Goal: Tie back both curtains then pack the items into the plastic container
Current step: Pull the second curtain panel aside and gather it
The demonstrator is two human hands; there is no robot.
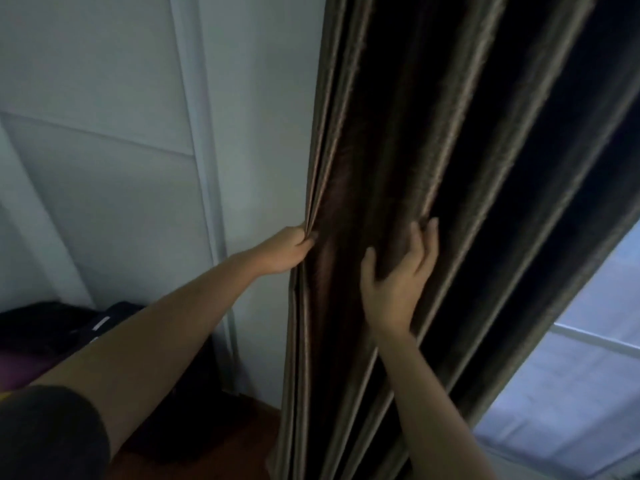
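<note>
Curtain [398, 168], dark and pleated, down the frame's centre, left hand [287, 251] pinching its near edge, right hand [398, 271] gripping a middle fold, white panelled wall [104, 98] upper left, dark bags [52, 327] lower left, wooden floor [242, 441] bottom centre, pale window [588, 358] lower right.

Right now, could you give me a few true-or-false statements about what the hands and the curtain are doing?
1. Both hands touch the curtain. True.
2. The left hand grips the curtain's edge beside the white wall. True.
3. The right hand holds a tie-back cord. False: it holds only a fold of the curtain.
4. The curtain covers the whole window. False: the window shows at lower right.
</note>
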